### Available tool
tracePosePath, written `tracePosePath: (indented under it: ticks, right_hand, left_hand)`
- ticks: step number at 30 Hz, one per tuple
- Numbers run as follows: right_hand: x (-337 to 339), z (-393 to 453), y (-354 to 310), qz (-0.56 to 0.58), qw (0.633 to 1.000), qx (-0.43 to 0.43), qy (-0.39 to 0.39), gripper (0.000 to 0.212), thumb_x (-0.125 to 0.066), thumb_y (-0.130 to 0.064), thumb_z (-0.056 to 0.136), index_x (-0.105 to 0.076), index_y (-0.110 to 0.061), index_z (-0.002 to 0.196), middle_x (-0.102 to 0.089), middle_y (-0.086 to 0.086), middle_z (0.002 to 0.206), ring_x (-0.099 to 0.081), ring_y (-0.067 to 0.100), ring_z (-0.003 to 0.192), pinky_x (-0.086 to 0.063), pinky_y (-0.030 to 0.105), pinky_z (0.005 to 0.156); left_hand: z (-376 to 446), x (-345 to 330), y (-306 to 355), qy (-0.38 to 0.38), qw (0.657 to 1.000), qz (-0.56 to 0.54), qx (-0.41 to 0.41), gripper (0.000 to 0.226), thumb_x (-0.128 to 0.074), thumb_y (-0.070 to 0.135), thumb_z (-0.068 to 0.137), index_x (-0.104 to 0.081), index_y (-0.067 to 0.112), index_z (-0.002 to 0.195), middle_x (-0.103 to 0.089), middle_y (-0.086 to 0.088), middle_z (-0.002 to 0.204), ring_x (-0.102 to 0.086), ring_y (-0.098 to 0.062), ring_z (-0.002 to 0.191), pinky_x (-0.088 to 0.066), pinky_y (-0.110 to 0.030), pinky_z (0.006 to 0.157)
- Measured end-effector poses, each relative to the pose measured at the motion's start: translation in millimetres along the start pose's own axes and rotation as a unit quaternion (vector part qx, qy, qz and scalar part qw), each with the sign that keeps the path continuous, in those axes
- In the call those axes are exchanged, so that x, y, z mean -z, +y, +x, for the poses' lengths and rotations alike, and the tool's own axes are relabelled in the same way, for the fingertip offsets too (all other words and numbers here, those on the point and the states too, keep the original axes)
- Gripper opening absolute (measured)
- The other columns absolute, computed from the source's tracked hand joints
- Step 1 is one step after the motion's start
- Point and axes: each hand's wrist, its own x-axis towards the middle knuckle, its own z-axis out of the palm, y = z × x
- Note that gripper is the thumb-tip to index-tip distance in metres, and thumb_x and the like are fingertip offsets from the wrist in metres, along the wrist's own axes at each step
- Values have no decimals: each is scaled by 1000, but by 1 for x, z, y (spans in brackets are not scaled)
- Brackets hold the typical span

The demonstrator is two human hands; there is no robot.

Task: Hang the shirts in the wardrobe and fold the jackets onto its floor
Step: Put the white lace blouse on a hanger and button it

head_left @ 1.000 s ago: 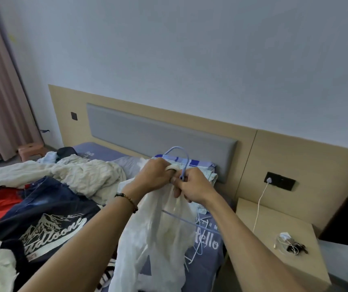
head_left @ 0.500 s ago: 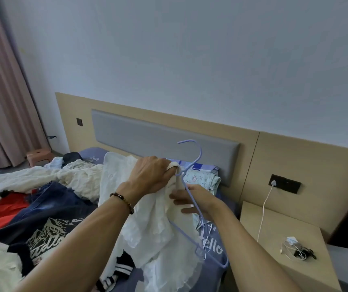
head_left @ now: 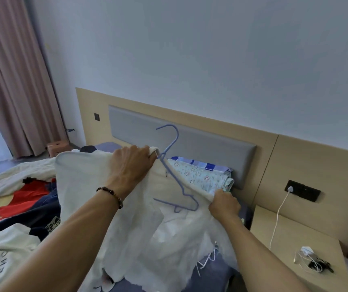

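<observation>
Faintly, "TENO"-ish on cream top (head_left: 2,258)

White shirt (head_left: 139,224) held up mid-frame, thin and soft, spread wide and hanging down in loose folds, ragged along the bottom edge. Collar bunched up at the top centre, right shoulder edge pulled down toward the right. Blue hanger (head_left: 176,175) partly inside the shirt, tilted, hook poking up above the collar, right arm and bottom bar bare in front of the cloth. More clothes on the bed at the left: a dark blue printed top (head_left: 32,209), something red (head_left: 25,197), a cream piece (head_left: 4,256).
</observation>
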Motion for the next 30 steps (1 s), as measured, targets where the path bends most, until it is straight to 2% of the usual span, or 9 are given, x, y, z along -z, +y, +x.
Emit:
tracePosePath:
  ticks: [2, 5, 9, 13, 16, 21, 25, 27, 30]
  right_hand:
    - [8, 4, -4, 174, 983, 52, -36, 14, -66, -18, 88, -57, -15, 97, -63, 7, 101, -60, 26, 91, -49, 32, 76]
    - [37, 0, -23, 467, 868, 103, -134, 27, -74, -17, 86, -57, -18, 108, -65, 10, 99, -64, 25, 81, -54, 37, 71]
    - [59, -8, -41, 552, 783, 181, -223, 32, -65, -3, 90, -66, -32, 105, -70, 16, 103, -67, 30, 83, -57, 40, 69]
    - [65, -19, -60, 407, 870, 223, -166, 43, -51, 3, 93, -76, -25, 73, -71, 0, 85, -65, 17, 80, -55, 30, 74]
    - [69, -24, -71, 314, 911, 233, -134, 37, -48, -3, 90, -74, -29, 83, -68, -5, 99, -63, 16, 92, -50, 25, 79]
    - [66, -31, -87, 103, 927, 360, -31, 43, -61, -10, 84, -55, -15, 126, -40, 1, 117, -52, 22, 100, -40, 26, 83]
    - [61, -27, -94, -34, 892, 410, 186, 16, -67, -4, 82, -70, -12, 95, -53, 11, 105, -59, 36, 89, -37, 31, 63]
    - [59, -19, -93, 0, 882, 404, 244, 12, -73, -5, 77, -73, -13, 87, -57, 16, 114, -55, 40, 100, -45, 38, 72]
    - [61, -16, -96, 67, 909, 388, 135, 10, -59, -15, 93, -66, -15, 100, -54, 11, 124, -49, 32, 114, -39, 39, 91]
  left_hand:
    - [-3, -11, -10, -23, 1000, 10, 16, 38, -39, 38, 101, -54, 19, 72, -39, 0, 54, -51, -28, 54, -32, -31, 52]
    - [-7, -22, -20, -43, 998, 18, 51, 42, -35, 36, 100, -57, 18, 70, -44, 0, 57, -51, -26, 54, -31, -31, 53]
    - [-8, -26, -22, -48, 995, -8, 84, 43, -36, 36, 100, -55, 17, 66, -53, -3, 64, -54, -26, 59, -33, -31, 55]
    - [-3, -21, -27, -61, 987, -59, 133, 42, -35, 37, 101, -60, 13, 76, -56, -7, 72, -57, -30, 69, -36, -33, 61]
    - [1, -17, -31, -64, 981, -96, 157, 43, -35, 38, 101, -62, 11, 82, -58, -10, 77, -59, -34, 74, -39, -34, 62]
    - [5, -14, -31, -47, 973, -142, 174, 42, -38, 42, 99, -49, 17, 66, -63, -14, 78, -59, -35, 72, -47, -37, 66]
    - [6, -9, -35, -58, 969, -174, 165, 46, -40, 47, 96, -53, 15, 66, -63, -12, 76, -58, -33, 70, -46, -36, 65]
    - [2, -6, -38, -87, 957, -228, 157, 52, -39, 59, 86, -63, 14, 74, -65, -8, 77, -60, -30, 72, -51, -38, 69]
    - [-9, 3, -40, -146, 918, -350, 119, 46, -54, 63, 77, -69, 20, 85, -67, -2, 79, -61, -20, 76, -52, -37, 71]
